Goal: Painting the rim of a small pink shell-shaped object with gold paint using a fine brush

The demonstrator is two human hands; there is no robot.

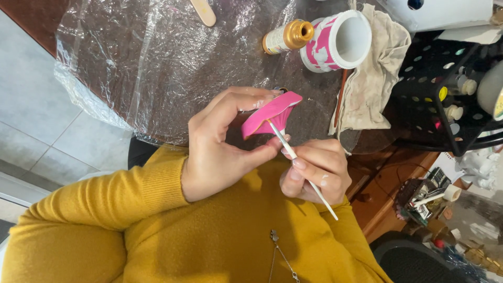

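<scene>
Left hand (220,144): I hold the pink piece (270,114) between thumb and fingers, pinched tight, fingertips on its upper edge and thumb below.
Pink piece: a small glossy pink shape with a flared, ribbed underside, lifted just above the table's near edge, in front of my chest.
Right hand (314,170): my fingers are closed narrow round a thin white brush (301,166), held like a pen.
Brush: slanting up to the left, its tip touching the pink piece's lower side; the handle's end sticks out down and right past my knuckles.
Table (314,118): dark, round, covered with clear plastic sheet (136,57).
Cup (338,41): white with pink patches, lying on its side on a stained cloth (374,78), mouth toward me, well apart from my hands.
Bottle (285,36): small, gold cap, lying just beside the cup.
Stick (203,11): flat, wooden, at the far edge.
Rack (445,84): black, perforated, to my right, with small paint bottles in it.
Sleeves (105,209): mustard yellow.
</scene>
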